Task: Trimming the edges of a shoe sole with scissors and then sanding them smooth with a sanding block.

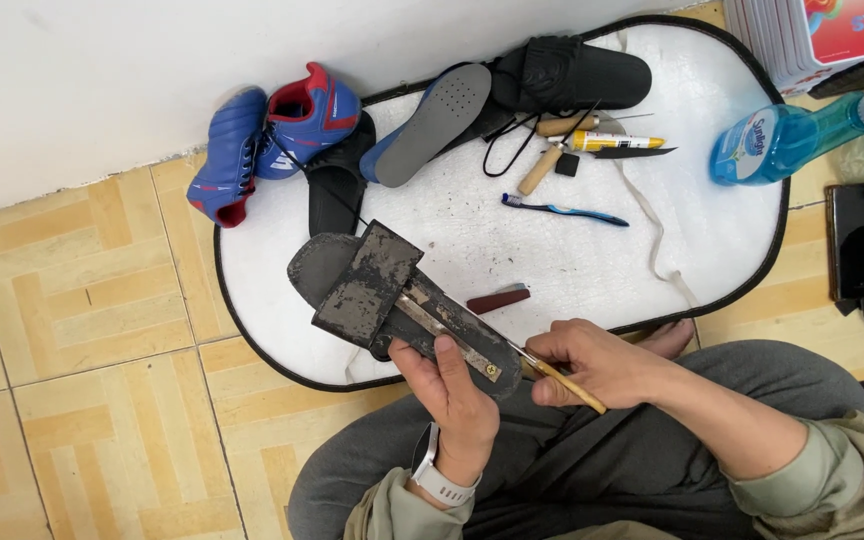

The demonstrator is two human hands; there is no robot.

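My left hand [452, 392] grips the heel end of a worn black slide sandal [372, 295], held above a white oval mat [572, 250] with its scuffed strap facing up. A thin metal strip lies along the sandal's footbed under my left thumb. My right hand [592, 362] holds a wooden-handled tool [567, 380] whose thin metal tip touches the sandal's heel edge. A small dark red block [498, 300] rests on the mat just beyond my right hand.
On the mat lie a blue toothbrush [564, 210], a wooden-handled awl [542, 165], a yellow tube [617, 141], a grey insole [434, 122] and another black slide [572, 72]. Blue-red sports shoes [272, 135] sit at the wall. A blue spray bottle [782, 140] and phone [860, 240] lie right.
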